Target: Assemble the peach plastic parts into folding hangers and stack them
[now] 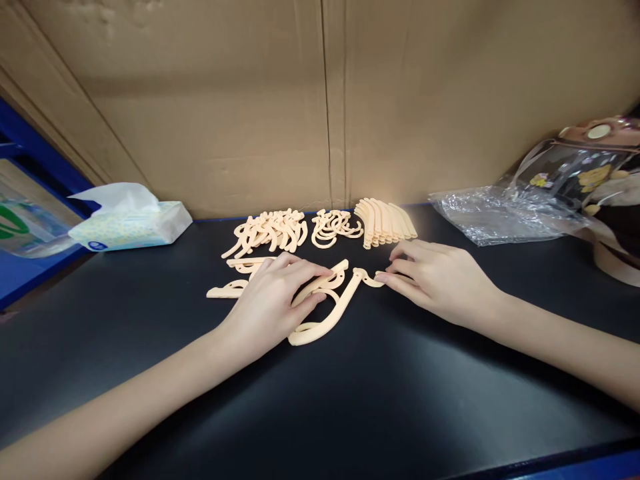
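Head view: curved beige bar (342, 305) on black tabletop (350, 413), between hands; long axis near-left to far-right, narrow end far. Right hand (440, 273) pinches small hooked piece (370, 281) there. Left hand (270, 290) on neighboring arched piece (320, 283); clamped or not, can't tell.

From my end I see a tissue pack (143, 228) at the left of the black tabletop (450, 407), one white sheet (123, 197) poking up. Beside it, some green-marked plastic (15, 227) sits by a blue frame (37, 143). Cardboard (200, 113) stands behind. At the right, crinkled clear plastic (500, 213) lies next to a see-through container (563, 170) with a brown top (620, 130).
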{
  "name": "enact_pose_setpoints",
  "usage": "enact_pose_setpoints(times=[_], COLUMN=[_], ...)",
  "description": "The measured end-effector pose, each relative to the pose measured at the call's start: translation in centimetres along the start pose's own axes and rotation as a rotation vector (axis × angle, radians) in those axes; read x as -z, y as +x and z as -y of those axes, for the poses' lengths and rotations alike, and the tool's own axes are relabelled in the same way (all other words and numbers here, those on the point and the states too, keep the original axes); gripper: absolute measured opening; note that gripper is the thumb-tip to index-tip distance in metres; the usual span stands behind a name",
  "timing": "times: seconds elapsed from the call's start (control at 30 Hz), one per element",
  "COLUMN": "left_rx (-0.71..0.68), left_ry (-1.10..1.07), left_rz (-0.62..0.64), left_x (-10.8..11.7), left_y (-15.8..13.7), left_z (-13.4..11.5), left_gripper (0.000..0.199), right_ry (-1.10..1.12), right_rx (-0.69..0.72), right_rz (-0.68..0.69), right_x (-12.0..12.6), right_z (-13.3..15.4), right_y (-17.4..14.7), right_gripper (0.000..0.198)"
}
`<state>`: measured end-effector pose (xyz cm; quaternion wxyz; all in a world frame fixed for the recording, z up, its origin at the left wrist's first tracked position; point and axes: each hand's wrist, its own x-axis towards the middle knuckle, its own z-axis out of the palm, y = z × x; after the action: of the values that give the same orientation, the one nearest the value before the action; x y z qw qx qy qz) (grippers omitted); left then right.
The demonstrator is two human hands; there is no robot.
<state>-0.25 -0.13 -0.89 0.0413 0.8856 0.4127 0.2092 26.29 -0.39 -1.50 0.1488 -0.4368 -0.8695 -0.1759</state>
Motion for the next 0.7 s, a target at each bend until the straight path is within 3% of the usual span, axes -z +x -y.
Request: enact_pose_setpoints(times=[0.23,0.5,0.7], left_rx=[-0.040,-0.094,-0.117], left_ry=[-0.002,0.081,0.146], left_rz=[0.004,-0.019,-0.033], left_x=[-0.63,-0.42,0.15], left_y=[0.11,-0.01,-0.10], left_z=[0.67,0.11,-0.23], left_gripper=[0.023,0.024,0.020], right_ry=[0.098,0.347,0.587], right_rx=[0.133,-0.074,0.040], right_rz=[-0.037,-0.008,0.057], right_x=[-0.51,-0.38,-0.10], right_z=[0.17,0.09,0.32], right_y=[0.06,0.32,0.52], right_gripper=[0.031,0.008,0.008])
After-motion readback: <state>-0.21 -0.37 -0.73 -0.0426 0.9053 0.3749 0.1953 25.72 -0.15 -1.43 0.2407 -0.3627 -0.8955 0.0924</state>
